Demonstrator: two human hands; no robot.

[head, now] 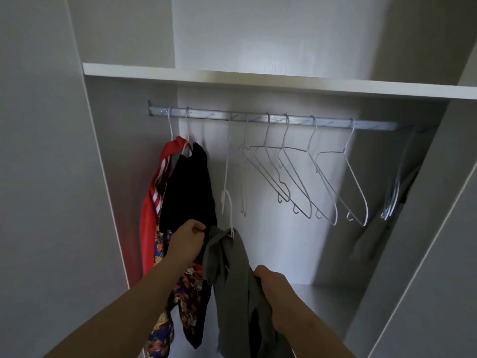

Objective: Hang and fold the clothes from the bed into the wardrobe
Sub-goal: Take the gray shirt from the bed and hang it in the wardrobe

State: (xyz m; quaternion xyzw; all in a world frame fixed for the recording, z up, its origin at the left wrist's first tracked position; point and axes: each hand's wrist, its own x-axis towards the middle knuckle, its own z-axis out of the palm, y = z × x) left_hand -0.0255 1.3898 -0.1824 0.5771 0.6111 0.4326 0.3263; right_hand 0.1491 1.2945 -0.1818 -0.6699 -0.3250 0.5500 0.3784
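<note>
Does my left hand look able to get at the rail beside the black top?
Likely yes: the rail is bare just right of the black top, and nothing hangs in that stretch. The left hand grips the grey garment, though.

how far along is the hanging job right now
Done: red garment and black garment hang on the rail. In hand: left hand and right hand hold a grey garment on a hanger, its hook off the rail. Left: hooking it on; empty hangers wait; bed unseen.
</note>
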